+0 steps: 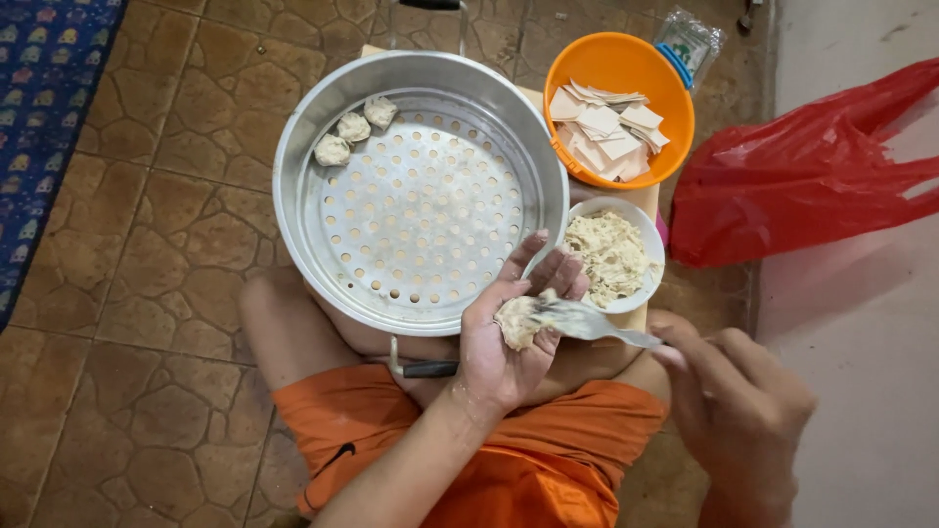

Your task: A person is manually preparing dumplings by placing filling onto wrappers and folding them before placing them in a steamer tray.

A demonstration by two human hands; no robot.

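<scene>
My left hand (504,352) cups a soft, tearable filled dumpling wrapper (518,321), fingers half curled beneath; right hand (738,411) pinches the spoon (587,321) handle.

Red plastic bag (812,166) right of orange bowl (626,59), blue patterned mat (44,108) far left
</scene>
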